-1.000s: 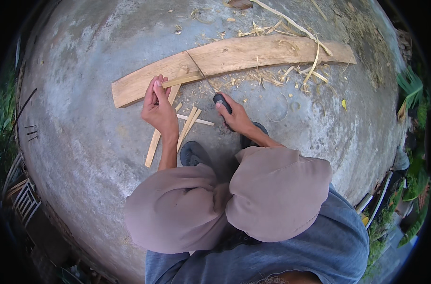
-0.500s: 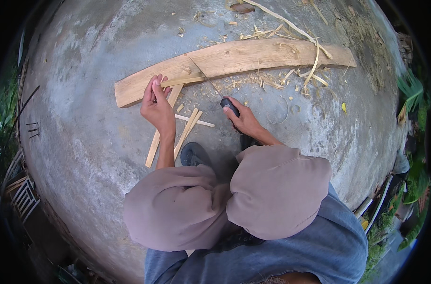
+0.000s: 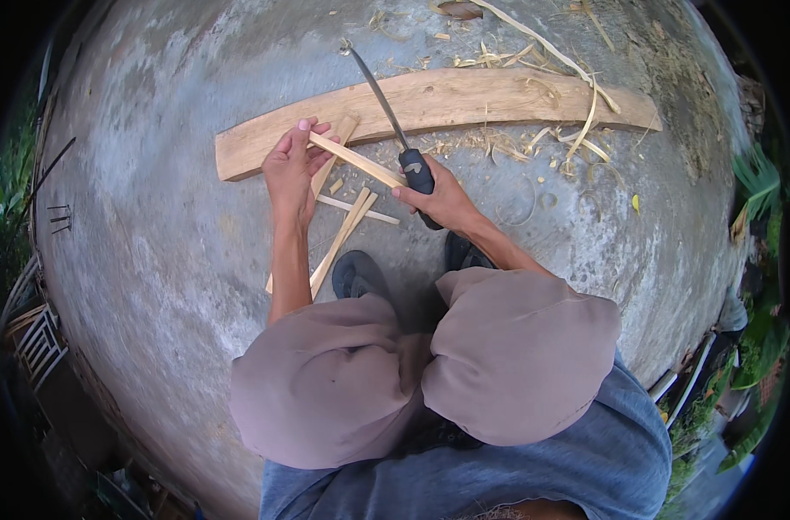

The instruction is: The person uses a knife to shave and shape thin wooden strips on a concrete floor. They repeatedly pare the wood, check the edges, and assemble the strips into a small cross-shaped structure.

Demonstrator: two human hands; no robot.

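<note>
Both hands (image 3: 447, 195) grip, held forward past bent knees (image 3: 521, 355).

Stained grey concrete floor (image 3: 143, 286), green plants (image 3: 757, 184) alongside

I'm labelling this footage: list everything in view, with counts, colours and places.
Wooden plank: one, light brown, across the floor
Held strip: one, pale yellow, between both hands
Knife: one, black-handled, in right hand
Loose strips: several, pale, near side of plank
Shavings: many, pale, around plank
Long peel: one, pale, from top onto plank's right part
Fallen leaves: two, yellow at right, brown at top
Thin rods: a few, dark, far left
Lattice: one, white, left edge
Plants: uncounted, green, both edges
Concrete floor: one, grey, throughout
Shoes: two, dark, near centre
Trousers: one pair, mauve, lower middle
Shirt: one, blue, bottom
Left hand: one, bare, on held strip
Right hand: one, bare, around knife handle
</note>
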